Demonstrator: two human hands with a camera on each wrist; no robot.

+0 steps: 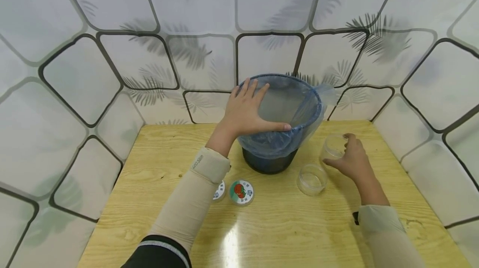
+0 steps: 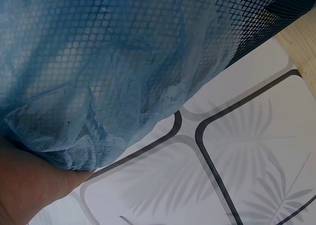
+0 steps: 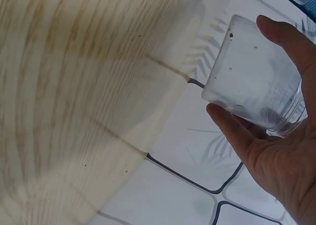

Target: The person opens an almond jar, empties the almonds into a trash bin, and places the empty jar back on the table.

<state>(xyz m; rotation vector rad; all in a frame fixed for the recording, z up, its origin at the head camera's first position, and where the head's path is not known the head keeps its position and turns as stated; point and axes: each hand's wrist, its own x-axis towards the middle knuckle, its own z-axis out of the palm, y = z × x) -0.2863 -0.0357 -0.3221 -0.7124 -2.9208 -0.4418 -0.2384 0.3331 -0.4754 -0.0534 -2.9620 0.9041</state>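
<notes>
My left hand (image 1: 245,114) rests on the left side of a mesh trash bin (image 1: 270,164), fingers spread and straight, its thumb along the near rim. A translucent blue bag (image 1: 277,141) lines the bin and folds over the rim; in the left wrist view the bag (image 2: 113,86) hangs over the mesh beside the hand (image 2: 39,180). To the right of the bin, my right hand (image 1: 353,158) holds a clear jar (image 1: 333,145) between thumb and fingers. The right wrist view shows the jar (image 3: 252,71) from its base, gripped at the sides by the hand (image 3: 281,151).
A second clear jar (image 1: 312,180) stands in front of the held one, close to the bin. Left of it lie a round lid with a red tomato picture (image 1: 241,192) and another lid (image 1: 219,191), partly behind the left sleeve. Patterned walls (image 1: 202,64) enclose the wooden table (image 1: 284,234).
</notes>
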